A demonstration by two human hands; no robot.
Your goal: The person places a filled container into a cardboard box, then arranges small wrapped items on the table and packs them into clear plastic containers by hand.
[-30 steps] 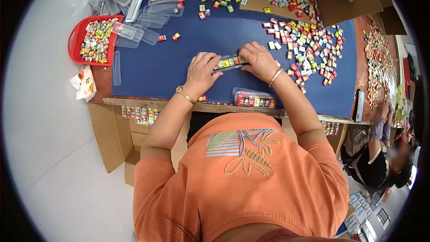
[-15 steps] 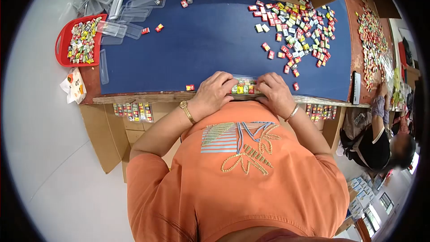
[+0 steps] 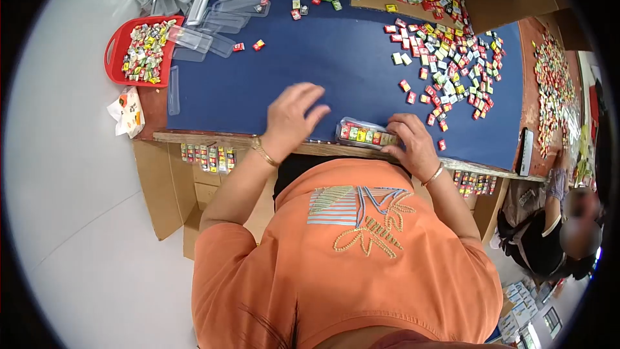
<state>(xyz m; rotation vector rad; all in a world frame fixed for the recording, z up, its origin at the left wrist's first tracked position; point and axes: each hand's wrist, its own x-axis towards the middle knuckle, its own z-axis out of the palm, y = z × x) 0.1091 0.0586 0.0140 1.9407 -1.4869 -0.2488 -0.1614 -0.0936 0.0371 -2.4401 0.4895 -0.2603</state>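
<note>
Left hand (image 3: 295,116) moved off box (image 3: 363,136), half-spread, empty, fingertips blurred | right hand (image 3: 413,147) curled, hiding box end beneath; can't tell whether gripped

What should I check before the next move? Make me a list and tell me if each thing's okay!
1. Left hand free: ok, fingers spread, nothing in it.
2. Right hand on the plastic box: ok, touching its right end.
3. Box well away from the table edge: not ok, it lies close to it.
4. Box lid pressed on: cannot tell.
5. Loose packets on the blue mat: ok, plenty.
</note>
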